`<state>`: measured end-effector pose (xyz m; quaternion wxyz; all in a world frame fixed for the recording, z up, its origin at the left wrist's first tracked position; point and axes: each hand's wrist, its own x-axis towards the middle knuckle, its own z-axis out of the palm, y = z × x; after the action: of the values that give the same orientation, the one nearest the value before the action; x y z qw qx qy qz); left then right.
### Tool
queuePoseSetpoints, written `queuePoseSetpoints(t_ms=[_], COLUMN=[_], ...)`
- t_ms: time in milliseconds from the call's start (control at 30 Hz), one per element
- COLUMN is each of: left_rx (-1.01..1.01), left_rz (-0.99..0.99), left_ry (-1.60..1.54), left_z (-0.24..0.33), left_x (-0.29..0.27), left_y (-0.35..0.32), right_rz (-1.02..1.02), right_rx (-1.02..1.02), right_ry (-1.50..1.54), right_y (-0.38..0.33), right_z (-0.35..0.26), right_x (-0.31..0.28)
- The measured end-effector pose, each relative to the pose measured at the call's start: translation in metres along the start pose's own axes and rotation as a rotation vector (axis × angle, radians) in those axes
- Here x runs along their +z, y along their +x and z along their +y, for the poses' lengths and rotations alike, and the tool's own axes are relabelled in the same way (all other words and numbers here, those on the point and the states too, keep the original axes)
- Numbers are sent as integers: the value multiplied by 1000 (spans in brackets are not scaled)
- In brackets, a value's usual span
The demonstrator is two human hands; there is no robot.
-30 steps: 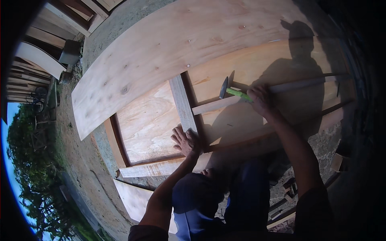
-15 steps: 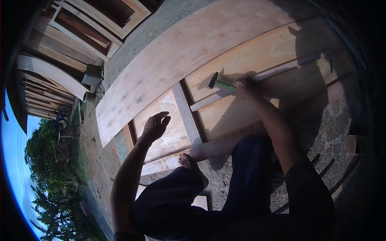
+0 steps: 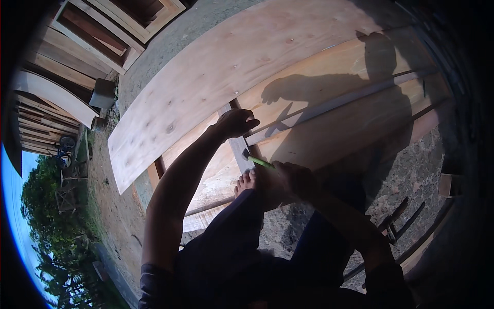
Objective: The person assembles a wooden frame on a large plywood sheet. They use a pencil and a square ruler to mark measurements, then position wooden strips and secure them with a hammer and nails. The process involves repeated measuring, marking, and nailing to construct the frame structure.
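Note:
My right hand (image 3: 296, 180) is wrapped round the green handle of a hammer (image 3: 262, 162). The dark hammer head is over the short wooden crosspiece (image 3: 240, 149) of a panel frame, close to my bare foot (image 3: 246, 181); whether it touches the wood I cannot tell. My left hand (image 3: 235, 124) hovers above the far end of that crosspiece, fingers loosely bent and thumb apart, with nothing visible in it. A long wooden rail (image 3: 334, 108) runs right from the crosspiece along the plywood panel (image 3: 314, 147), partly under my shadow.
A large plywood sheet (image 3: 195, 98) lies along the far side of the frame. Wooden window or door frames (image 3: 98, 36) lean at the upper left, near a grey container (image 3: 103, 93). Dark tools (image 3: 396, 221) lie on the rough ground at right, beside a wood block (image 3: 451, 185).
My right hand has brought the hammer left and nearer, from over the long rail to the crosspiece. My left hand has moved right and farther out. My foot has shifted onto the frame near the crosspiece.

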<state>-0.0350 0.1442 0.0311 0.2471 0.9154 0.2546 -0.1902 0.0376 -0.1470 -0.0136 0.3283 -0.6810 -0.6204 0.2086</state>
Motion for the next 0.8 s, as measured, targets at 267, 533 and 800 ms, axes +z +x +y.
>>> queuePoseSetpoints(t_ms=[267, 533, 800], left_rx=[414, 235, 227], left_rz=[-204, -182, -241], left_ry=[33, -119, -180], left_z=[-21, -18, -36], left_x=[32, 8, 35], left_y=[63, 110, 111], right_rz=[-118, -214, -254], right_rx=[-130, -176, -35], right_ry=[-207, -59, -24], right_y=[26, 43, 62], right_z=[-2, 0, -3], right_x=[22, 20, 20])
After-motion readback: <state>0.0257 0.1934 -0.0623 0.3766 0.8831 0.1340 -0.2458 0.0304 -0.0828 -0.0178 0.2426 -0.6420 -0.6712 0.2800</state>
